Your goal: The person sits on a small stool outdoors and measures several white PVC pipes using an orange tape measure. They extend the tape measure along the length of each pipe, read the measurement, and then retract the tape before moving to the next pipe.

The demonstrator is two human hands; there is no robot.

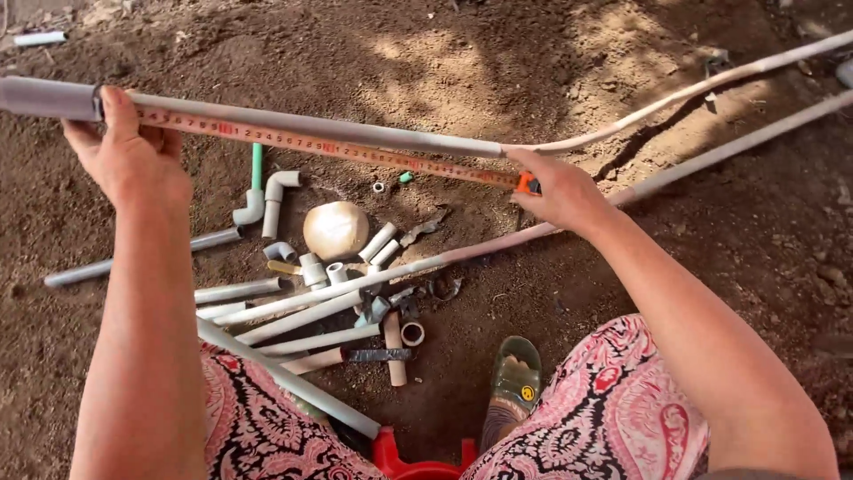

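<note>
Your left hand [133, 156] is closed around the pipe [293, 127] near its grey sleeved end, fingers wrapped over the top, pinning the tape [338, 149] against it. Your right hand [555, 191] is pinched shut on the orange tape case [528, 184], just under the spot where the pipe bends away toward the upper right. The tape runs taut along the pipe's lower edge, between both hands. Below, on the dirt [462, 80], a pile of pipe offcuts [302, 320] and elbows [277, 191] lies around a round stone [336, 229], near your knees. A second long pipe [711, 160] runs diagonally under your right wrist. The dirt beyond the held pipe is open; your sandal [517, 373] sits just beside the pile.
</note>
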